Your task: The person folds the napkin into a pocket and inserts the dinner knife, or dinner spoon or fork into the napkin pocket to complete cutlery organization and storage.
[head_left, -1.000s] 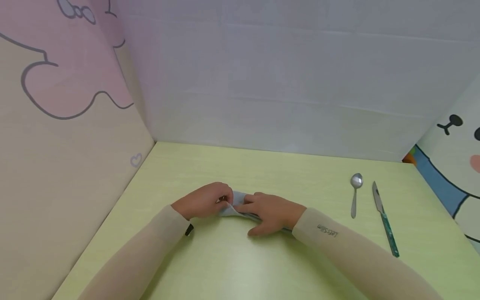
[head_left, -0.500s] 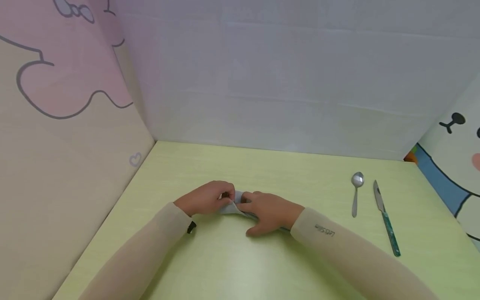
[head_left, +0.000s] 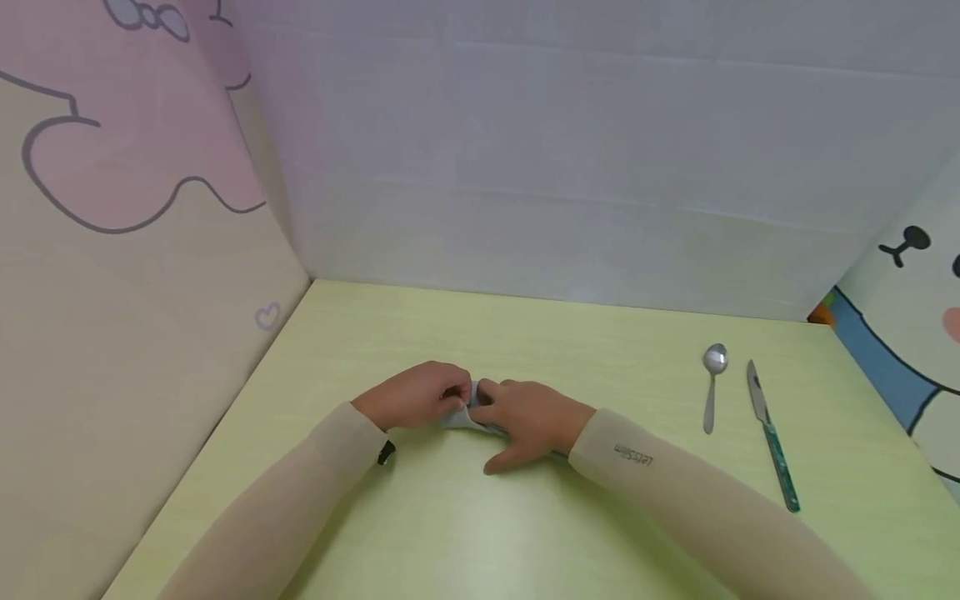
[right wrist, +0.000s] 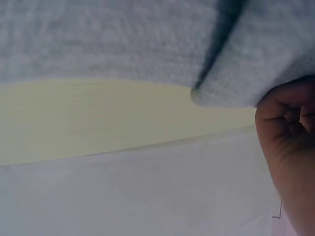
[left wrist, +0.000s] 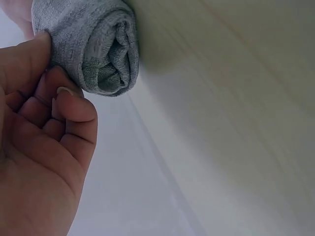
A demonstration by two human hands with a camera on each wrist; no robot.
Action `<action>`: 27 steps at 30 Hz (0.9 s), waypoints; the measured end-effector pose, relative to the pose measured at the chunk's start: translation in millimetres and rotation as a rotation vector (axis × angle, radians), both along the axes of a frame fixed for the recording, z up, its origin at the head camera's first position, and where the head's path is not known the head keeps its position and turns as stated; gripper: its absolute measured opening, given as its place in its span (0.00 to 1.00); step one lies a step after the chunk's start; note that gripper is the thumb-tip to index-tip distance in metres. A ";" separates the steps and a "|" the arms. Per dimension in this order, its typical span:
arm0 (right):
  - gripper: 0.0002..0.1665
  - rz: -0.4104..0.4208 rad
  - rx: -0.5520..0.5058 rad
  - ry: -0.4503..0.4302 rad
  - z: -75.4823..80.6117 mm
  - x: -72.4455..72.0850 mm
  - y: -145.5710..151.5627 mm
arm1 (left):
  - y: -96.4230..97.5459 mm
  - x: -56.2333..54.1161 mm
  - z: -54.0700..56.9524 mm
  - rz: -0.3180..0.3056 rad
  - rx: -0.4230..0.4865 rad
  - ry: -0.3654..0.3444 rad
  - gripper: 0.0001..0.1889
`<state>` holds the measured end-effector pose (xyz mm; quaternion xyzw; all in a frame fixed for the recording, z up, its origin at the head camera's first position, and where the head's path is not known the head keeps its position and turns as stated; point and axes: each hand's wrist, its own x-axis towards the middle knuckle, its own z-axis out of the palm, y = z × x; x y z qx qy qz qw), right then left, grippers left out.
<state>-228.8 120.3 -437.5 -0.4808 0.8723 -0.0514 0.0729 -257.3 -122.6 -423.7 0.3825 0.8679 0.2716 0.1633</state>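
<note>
A grey towel (head_left: 459,419) lies on the table, mostly hidden under both hands in the head view. In the left wrist view the towel (left wrist: 106,54) is a roll, its spiral end facing the camera. My left hand (head_left: 414,397) pinches the towel near its left end between thumb and curled fingers. Palm down, my right hand (head_left: 536,417) rests on the towel just to the right, thumb spread towards me. The right wrist view shows a fold in the towel (right wrist: 108,42) and the left hand (right wrist: 290,132) gripping its edge; the right hand is not seen there.
To the right on the yellow-green table (head_left: 480,517) lie a metal spoon (head_left: 715,360) and a knife (head_left: 777,458) with a green handle. A pale wall (head_left: 570,167) stands behind, with patterned panels at both sides.
My right hand has slid slightly left along the towel, closer to the left hand. The left hand keeps its pinch and has shifted a little right. Spoon and knife stay put.
</note>
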 end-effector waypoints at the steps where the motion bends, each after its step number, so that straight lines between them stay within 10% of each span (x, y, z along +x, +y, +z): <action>1: 0.38 -0.004 0.007 0.011 -0.6 -0.6 -1.9 | 0.0 -0.5 -0.8 0.005 -0.008 0.003 0.11; 27: 0.51 -0.008 0.268 0.141 10.7 44.5 27.0 | 16.3 -7.3 -5.1 0.009 -0.233 -0.024 0.12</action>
